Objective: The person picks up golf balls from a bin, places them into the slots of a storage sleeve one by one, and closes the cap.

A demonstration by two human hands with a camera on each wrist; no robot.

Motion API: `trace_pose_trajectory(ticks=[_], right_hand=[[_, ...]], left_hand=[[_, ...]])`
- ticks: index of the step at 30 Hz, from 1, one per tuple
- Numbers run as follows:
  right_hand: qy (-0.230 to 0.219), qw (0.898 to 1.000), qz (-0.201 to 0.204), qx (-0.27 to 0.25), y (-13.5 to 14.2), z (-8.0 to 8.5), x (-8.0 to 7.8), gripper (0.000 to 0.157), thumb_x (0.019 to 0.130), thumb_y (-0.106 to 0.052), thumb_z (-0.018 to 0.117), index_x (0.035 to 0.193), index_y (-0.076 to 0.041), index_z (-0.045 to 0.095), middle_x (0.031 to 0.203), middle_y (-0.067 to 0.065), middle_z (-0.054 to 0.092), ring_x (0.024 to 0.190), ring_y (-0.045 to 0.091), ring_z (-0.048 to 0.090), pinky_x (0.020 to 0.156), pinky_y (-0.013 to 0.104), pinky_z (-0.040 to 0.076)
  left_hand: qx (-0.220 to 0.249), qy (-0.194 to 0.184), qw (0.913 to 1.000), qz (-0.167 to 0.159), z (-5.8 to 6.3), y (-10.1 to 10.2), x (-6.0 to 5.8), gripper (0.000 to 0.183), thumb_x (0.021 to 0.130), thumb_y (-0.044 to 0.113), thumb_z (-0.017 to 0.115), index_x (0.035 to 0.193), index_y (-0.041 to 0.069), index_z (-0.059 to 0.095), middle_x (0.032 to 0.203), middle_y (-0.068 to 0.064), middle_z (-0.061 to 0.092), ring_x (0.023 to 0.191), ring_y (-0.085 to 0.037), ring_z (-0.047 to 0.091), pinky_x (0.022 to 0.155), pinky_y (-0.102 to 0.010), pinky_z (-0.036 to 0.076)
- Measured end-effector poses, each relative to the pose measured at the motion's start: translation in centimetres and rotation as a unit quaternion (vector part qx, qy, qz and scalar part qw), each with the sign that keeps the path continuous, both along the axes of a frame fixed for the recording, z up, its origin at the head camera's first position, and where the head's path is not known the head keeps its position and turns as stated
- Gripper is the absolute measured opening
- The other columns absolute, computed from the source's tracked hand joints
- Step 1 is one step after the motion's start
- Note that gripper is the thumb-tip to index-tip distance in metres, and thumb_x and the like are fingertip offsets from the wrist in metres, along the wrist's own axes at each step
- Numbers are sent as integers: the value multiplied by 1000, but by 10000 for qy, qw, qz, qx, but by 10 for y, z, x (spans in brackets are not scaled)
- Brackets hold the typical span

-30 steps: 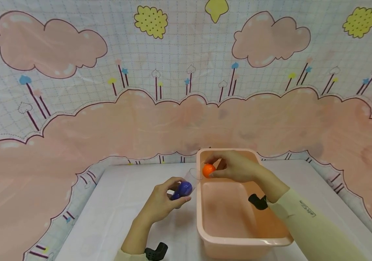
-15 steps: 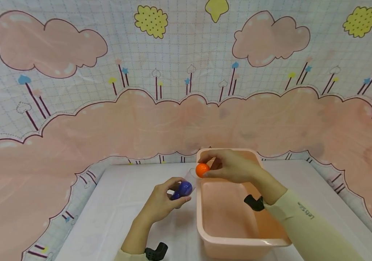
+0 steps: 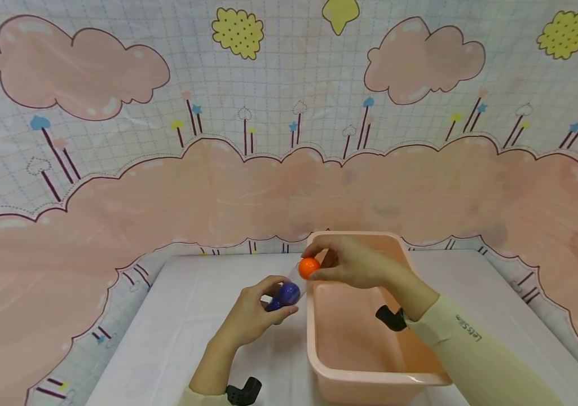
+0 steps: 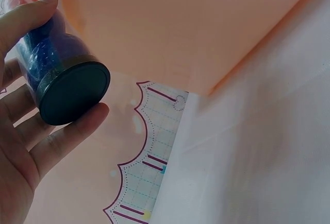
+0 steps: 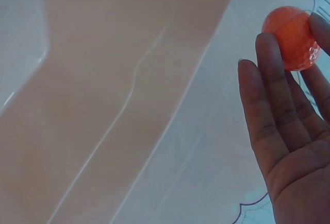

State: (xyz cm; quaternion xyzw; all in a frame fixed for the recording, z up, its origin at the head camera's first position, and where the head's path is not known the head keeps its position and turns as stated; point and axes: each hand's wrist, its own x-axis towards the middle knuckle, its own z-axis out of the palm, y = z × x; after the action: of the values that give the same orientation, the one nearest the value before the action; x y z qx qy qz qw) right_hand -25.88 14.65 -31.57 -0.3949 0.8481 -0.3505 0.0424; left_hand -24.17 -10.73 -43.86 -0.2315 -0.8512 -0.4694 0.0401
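Observation:
My left hand (image 3: 248, 313) grips a clear tube (image 3: 295, 275) that lies tilted, its mouth toward the basin. Inside show blue-purple balls (image 3: 289, 293), and in the left wrist view a dark round cap (image 4: 75, 94) covers the tube's near end. With thumb and fingers my right hand (image 3: 352, 262) pinches an orange ball (image 3: 309, 268) at the tube's mouth. In the right wrist view the dimpled orange ball (image 5: 291, 37) sits at the fingertips. Whether the ball is partly within the mouth, I cannot tell.
A deep peach plastic basin (image 3: 312, 338) stands on the white-covered table (image 3: 182, 316), just right of the tube and under my right forearm. Behind the table hangs a printed cloth (image 3: 248, 197) with clouds.
My right hand has moved left and slightly down, bringing the orange ball from above the basin to the tube's mouth. The left hand and tube have stayed nearly still.

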Motion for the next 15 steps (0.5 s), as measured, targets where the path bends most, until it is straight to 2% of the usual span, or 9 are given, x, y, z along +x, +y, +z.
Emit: trace_pose_trajectory(ticks=[10,15], right_hand=[[-3,10000,10,91,-3,-1,1,31,86,-26,74,115,-21,63,114,-6,60,82,11,67,81,25,56],[63,9998,-59,171,-3,-1,1,30,88,-24,72,116,-19,64,117,1,62,82,11,66,80,26,56]], left_hand=[[-50,-10,10000,15,1,1,0,49,77,57,74,119,46,53,112,7,68,99,-9,65,79,-23,55],[-2,-12,10000,-33,1,1,0,49,77,55,75,120,46,53,109,8,69,95,-10,66,76,-22,56]])
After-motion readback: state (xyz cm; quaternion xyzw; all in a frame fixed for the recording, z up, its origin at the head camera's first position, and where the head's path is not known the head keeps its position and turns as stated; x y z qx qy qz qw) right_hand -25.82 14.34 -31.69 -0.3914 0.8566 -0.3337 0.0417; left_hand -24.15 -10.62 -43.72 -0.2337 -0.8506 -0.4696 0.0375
